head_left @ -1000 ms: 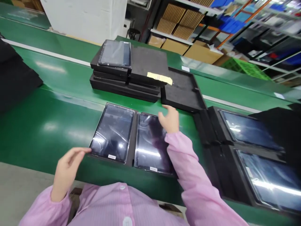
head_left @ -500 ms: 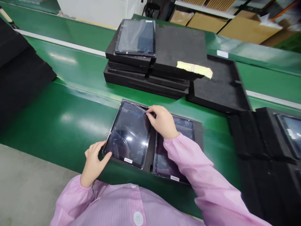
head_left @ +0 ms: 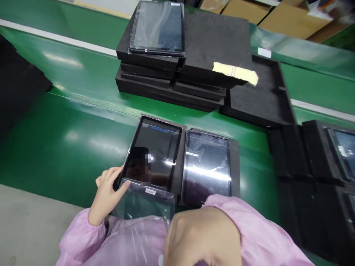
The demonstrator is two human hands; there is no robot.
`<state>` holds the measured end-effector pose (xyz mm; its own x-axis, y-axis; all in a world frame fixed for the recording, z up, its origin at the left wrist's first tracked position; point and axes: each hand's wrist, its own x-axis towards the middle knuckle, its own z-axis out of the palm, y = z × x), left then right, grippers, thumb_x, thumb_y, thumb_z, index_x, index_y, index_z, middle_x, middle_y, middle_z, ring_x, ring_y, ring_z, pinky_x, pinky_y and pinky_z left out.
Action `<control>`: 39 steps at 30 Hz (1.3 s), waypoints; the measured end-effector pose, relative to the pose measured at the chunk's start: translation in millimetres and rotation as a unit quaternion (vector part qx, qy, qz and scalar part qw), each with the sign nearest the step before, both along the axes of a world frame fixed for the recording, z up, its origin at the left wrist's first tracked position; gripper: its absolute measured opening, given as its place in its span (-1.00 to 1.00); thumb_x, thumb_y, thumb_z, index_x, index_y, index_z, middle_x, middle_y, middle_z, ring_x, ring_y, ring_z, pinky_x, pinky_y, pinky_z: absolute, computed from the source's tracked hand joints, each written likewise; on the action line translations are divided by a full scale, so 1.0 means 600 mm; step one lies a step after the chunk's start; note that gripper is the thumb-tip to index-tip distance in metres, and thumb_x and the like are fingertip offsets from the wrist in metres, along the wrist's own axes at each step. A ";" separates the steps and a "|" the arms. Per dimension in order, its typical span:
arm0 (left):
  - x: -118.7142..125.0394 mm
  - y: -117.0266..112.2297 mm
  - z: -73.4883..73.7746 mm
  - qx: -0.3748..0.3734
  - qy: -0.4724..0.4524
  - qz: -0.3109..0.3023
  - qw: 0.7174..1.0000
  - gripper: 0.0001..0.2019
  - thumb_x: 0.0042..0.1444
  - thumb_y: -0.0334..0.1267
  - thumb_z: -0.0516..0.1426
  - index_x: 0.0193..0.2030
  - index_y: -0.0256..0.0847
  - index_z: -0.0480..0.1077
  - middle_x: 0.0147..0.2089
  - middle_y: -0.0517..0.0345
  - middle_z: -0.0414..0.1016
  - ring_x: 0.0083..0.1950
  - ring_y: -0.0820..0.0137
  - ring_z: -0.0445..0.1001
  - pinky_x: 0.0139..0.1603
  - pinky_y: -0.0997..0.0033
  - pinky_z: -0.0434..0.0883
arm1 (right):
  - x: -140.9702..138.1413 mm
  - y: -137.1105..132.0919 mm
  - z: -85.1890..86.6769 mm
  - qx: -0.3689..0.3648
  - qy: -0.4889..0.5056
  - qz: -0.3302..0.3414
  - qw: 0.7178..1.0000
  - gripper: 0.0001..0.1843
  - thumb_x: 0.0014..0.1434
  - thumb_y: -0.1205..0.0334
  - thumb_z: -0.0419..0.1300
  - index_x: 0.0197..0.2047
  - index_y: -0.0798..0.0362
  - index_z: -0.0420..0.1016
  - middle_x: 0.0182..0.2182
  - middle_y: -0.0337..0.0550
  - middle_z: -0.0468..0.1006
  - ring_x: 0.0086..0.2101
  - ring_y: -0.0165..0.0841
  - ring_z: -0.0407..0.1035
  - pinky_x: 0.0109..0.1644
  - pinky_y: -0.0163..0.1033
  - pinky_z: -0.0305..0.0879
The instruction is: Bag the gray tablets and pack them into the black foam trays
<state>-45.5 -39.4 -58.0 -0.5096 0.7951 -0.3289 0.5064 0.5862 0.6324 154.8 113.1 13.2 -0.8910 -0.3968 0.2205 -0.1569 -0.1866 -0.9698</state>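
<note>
My left hand [head_left: 104, 194] grips the lower left corner of a black tablet [head_left: 158, 147], thumb on the front edge and fingers along the side. A clear protective film [head_left: 146, 205] with a small white label hangs back from the tablet's near end toward my body. My right hand [head_left: 202, 236] is low in front of my chest at the loose end of the film, its back toward me and its fingertips largely hidden. A second tablet [head_left: 206, 159], still under film, lies to the right on the same black foam tray [head_left: 235, 166].
Behind stands a stack of black foam trays [head_left: 172, 88] bearing a film-covered tablet [head_left: 158, 27] and a yellow paper strip [head_left: 235, 72]. A tray [head_left: 257, 103] lies right of it. More foam [head_left: 294, 159] is at right, dark sheets [head_left: 19, 85] at left, on the green table [head_left: 69, 147].
My right hand has pulled the film from the tablet's far end down toward my body, baring the glossy screen. My left hand stays at the corner. The view has tilted slightly downward.
</note>
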 end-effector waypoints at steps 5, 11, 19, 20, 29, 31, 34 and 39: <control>-0.003 -0.003 -0.004 0.007 0.004 0.005 1.000 -0.56 0.18 0.06 0.07 0.14 -0.01 0.42 0.16 0.08 0.48 0.21 0.07 0.36 0.26 -0.11 0.13 | -0.002 0.029 0.022 -0.113 -0.067 -0.009 0.991 -0.82 0.19 0.18 0.24 -0.35 0.11 0.42 -0.45 -0.04 0.59 -0.44 -0.40 0.52 -0.26 -0.40 0.45; -0.009 -0.004 -0.006 -0.016 0.024 0.000 1.000 -0.53 0.14 0.13 0.05 0.08 -0.06 0.43 0.16 0.01 0.47 0.22 0.00 0.34 0.27 -0.17 0.13 | 0.021 0.124 0.090 -0.035 -0.160 -0.369 0.915 -0.89 0.24 0.23 0.27 -0.27 0.07 0.44 -0.34 -0.09 0.68 -0.29 -0.36 0.60 -0.09 -0.22 0.53; 0.026 0.016 -0.009 0.067 0.128 0.059 0.988 -0.20 0.12 0.00 0.08 0.45 -0.26 -0.02 0.24 -0.24 0.33 0.18 -0.09 0.38 0.30 -0.31 0.15 | 0.132 0.296 0.018 0.250 -0.212 -0.715 0.617 -0.80 0.17 0.25 0.24 -0.11 0.07 0.51 -0.18 -0.06 0.67 -0.17 -0.24 0.58 0.02 -0.06 0.50; 0.034 0.019 -0.005 0.085 0.154 0.064 0.982 -0.17 0.13 -0.03 0.10 0.47 -0.29 -0.08 0.31 -0.31 0.24 0.29 -0.15 0.29 0.33 -0.32 0.11 | 0.147 0.304 0.001 0.312 -0.233 -0.705 0.593 -0.79 0.18 0.29 0.21 -0.10 0.09 0.53 -0.15 -0.01 0.66 -0.13 -0.21 0.57 0.05 -0.04 0.48; 0.113 0.078 0.018 0.176 0.261 -0.134 0.940 -0.55 0.18 -0.25 0.10 0.22 -0.17 0.37 0.27 -0.19 0.34 0.34 -0.10 0.25 0.33 -0.21 0.07 | 0.188 0.293 -0.057 0.503 -0.260 -0.622 0.541 -0.79 0.15 0.34 0.26 -0.13 0.10 0.62 -0.06 0.00 0.63 -0.01 -0.15 0.47 0.22 0.01 0.28; 0.147 0.094 0.020 0.183 0.244 -0.197 0.932 -0.55 0.23 -0.19 0.07 0.25 -0.20 0.33 0.27 -0.20 0.37 0.30 -0.06 0.31 0.32 -0.19 0.04 | 0.184 0.282 -0.052 0.530 -0.242 -0.619 0.526 -0.85 0.14 0.36 0.26 -0.20 0.08 0.61 -0.09 -0.03 0.64 -0.03 -0.15 0.46 0.18 0.00 0.29; 0.192 0.111 0.019 0.183 0.246 -0.239 0.921 -0.41 0.25 -0.06 0.06 0.33 -0.35 0.22 0.31 -0.32 0.32 0.34 -0.09 0.27 0.32 -0.17 0.01 | 0.173 0.239 -0.028 0.567 -0.261 -0.591 0.511 -0.88 0.18 0.39 0.22 -0.24 0.06 0.58 -0.17 -0.05 0.65 -0.12 -0.15 0.50 0.01 -0.10 0.35; 0.214 0.117 0.014 0.151 0.256 -0.240 0.924 -0.26 0.23 0.02 0.02 0.42 -0.44 0.05 0.42 -0.44 0.12 0.45 -0.15 0.08 0.37 -0.18 -0.02 | 0.146 0.079 0.033 0.526 -0.246 -0.479 0.658 -0.82 0.30 0.29 0.13 -0.09 0.01 0.53 -0.26 -0.19 0.68 -0.32 -0.28 0.55 -0.23 -0.25 0.34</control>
